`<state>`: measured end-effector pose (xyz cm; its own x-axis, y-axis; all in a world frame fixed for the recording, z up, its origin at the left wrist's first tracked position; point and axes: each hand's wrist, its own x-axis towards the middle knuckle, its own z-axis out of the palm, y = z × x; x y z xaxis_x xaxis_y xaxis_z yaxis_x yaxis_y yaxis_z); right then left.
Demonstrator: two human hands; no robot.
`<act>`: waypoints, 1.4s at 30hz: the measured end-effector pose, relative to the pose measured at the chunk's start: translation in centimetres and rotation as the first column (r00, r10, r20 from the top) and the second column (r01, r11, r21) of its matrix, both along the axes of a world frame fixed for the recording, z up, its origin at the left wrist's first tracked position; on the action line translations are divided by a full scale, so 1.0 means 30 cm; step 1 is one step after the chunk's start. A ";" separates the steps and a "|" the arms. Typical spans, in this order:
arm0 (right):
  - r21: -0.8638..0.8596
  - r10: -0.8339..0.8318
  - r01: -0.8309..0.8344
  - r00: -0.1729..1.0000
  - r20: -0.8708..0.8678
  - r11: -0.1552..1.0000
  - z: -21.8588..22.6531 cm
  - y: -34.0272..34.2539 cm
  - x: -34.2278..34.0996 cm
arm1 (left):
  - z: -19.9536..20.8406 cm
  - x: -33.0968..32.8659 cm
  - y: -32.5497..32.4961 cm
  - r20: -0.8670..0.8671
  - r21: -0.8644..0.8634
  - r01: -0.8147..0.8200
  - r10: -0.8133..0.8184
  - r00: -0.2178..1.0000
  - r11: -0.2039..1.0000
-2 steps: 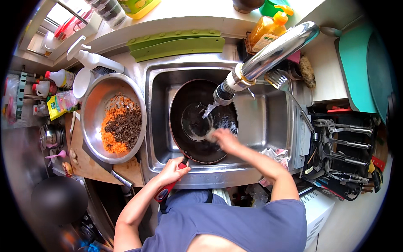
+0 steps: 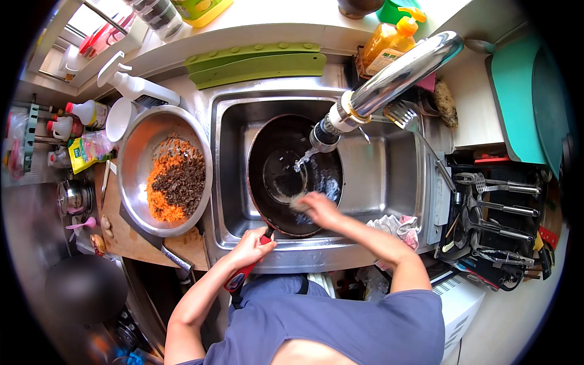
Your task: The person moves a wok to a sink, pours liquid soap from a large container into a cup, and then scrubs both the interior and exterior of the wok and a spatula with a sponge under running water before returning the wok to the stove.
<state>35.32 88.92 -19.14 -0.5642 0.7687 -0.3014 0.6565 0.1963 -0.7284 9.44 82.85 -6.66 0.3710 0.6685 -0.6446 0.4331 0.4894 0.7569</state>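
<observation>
A dark frying pan point(image 2: 277, 210) lies in the steel sink point(image 2: 371, 176), its near rim close to the front edge. My left hand point(image 2: 250, 245) is closed round the pan's red and black handle point(image 2: 239, 278). Over the lower part of the pan, my right hand point(image 2: 321, 210) is closed on a pale scrubbing pad point(image 2: 298, 202), partly hidden by the fingers, its exact kind unclear. From the chrome faucet point(image 2: 401, 70) water runs into the pan, and a shallow layer glints on its bottom.
Left of the sink stands a steel bowl point(image 2: 126, 176) with orange shreds and dark chopped bits; a knife point(image 2: 176, 258) lies beside it. A crumpled cloth point(image 2: 398, 230) hangs over the sink's front right. A fork-shaped utensil point(image 2: 404, 115) leans at the right, near a utensil rack point(image 2: 486, 213).
My right hand has shifted slightly left and nearer me with the scrubbing pad. The pan has moved a touch; my left hand stays on its handle.
</observation>
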 end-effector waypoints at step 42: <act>0.516 -0.552 0.418 0.823 0.133 0.747 0.462 0.437 0.191 | 0.244 0.017 0.109 -0.124 -0.050 0.001 -0.007 0.992 0.999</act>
<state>41.04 102.05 -5.29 -0.0271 0.9974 0.0672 0.9023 0.0533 -0.4278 9.94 86.11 0.67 0.2885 0.6332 -0.7182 0.5246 0.5230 0.6717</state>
